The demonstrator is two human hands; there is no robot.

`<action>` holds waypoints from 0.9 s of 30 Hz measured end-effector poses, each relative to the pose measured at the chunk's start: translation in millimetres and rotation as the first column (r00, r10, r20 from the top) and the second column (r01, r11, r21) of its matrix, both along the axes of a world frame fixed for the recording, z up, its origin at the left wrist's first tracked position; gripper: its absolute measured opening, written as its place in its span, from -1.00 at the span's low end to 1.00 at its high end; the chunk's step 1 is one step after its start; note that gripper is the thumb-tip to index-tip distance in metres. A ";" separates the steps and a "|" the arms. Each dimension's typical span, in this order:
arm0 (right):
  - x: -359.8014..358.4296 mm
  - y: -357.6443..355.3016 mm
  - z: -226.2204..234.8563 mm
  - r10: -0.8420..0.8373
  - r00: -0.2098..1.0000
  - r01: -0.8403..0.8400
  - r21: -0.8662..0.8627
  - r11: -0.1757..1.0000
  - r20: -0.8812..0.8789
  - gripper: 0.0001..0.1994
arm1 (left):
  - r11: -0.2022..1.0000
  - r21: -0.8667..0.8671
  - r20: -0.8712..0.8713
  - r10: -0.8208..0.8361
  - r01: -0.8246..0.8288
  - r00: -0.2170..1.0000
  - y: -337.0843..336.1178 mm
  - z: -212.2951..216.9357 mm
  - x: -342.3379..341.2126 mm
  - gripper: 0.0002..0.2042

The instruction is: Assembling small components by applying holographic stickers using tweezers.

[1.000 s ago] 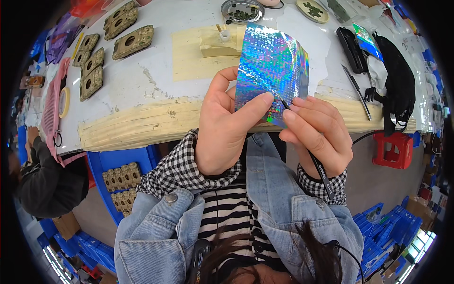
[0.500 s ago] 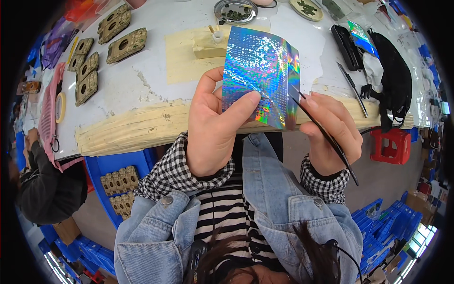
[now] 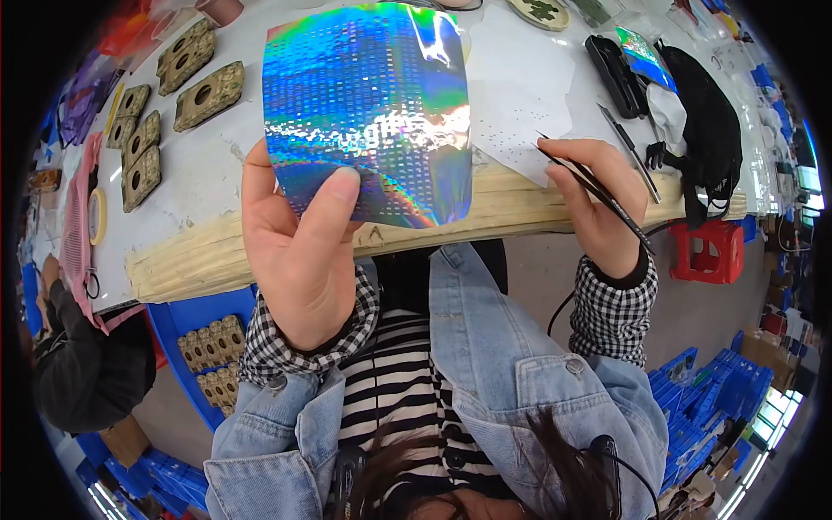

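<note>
My left hand (image 3: 303, 251) grips a shiny holographic sheet (image 3: 368, 95) by its lower left part, thumb across the front. Rows of small marks cover the sheet, which is held up over the table's near edge. Off to the right, my right hand (image 3: 602, 195) pinches thin black tweezers (image 3: 617, 204) whose tips point up and left. Those tips are apart from the sheet, above a pale paper (image 3: 524, 108) dotted with tiny dark specks. Whether anything sits between the tips is too small to tell.
Camouflage-patterned blocks (image 3: 208, 95) with round holes lie at the left. A black case (image 3: 615, 76), a pen-like tool (image 3: 630, 143) and a black bag (image 3: 704, 130) are at the right. A blue tray (image 3: 186, 321) holds more blocks below the table. A co-worker's dark sleeve (image 3: 82, 347) shows at far left.
The holographic sheet has moved left and up with my left hand and now faces me more fully. The tweezers have come away from its right edge, uncovering the speckled paper.
</note>
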State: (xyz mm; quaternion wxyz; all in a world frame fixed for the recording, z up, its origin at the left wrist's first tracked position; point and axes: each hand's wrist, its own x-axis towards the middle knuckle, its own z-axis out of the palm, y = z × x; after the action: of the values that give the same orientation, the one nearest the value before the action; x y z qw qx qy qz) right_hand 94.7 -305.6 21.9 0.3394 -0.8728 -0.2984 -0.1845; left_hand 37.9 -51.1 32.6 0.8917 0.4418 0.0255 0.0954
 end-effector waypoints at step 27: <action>24.9 -14.8 0.6 0.230 0.949 -0.249 -0.064 0.966 -0.216 -0.84 | 0.999 0.010 0.075 0.044 -0.045 0.996 14.5 -8.8 3.9 -0.70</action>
State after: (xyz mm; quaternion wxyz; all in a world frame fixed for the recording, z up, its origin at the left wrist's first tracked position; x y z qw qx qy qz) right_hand 119.6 -320.4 22.5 0.3487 -0.8589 -0.3733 -0.0368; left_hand 41.8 -36.6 23.9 0.8870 0.4426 0.0014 0.1316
